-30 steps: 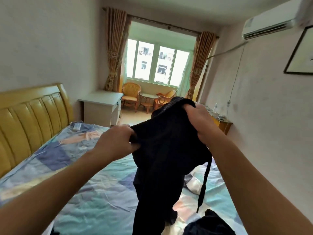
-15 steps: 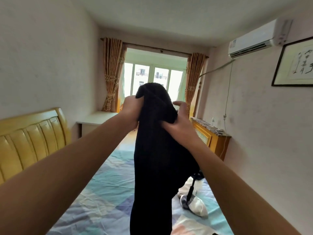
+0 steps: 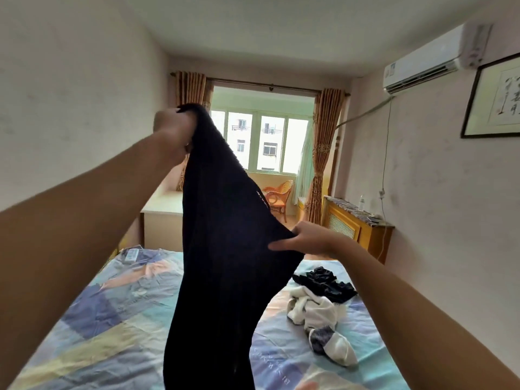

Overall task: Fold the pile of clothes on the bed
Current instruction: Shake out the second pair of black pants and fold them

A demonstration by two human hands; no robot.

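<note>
Hands (image 3: 174, 130) holding dark garment (image 3: 225, 249), bed (image 3: 98, 333)

We hold the black garment (image 3: 225, 249) above the bed (image 3: 107, 333). Our left hand (image 3: 173, 136) grips its top edge; our right hand (image 3: 306, 239) pinches its side. Beside the garment, a clothes pile (image 3: 320, 302) lies on the bed.

Single head-worn view, wide-angle, looked forward and slightly down along the bed (image 3: 112, 333) toward the far window (image 3: 261, 142). Both forearms entered from the near corners, close to the lens. Right wall and ceiling were in frame. No second view to compare.
</note>
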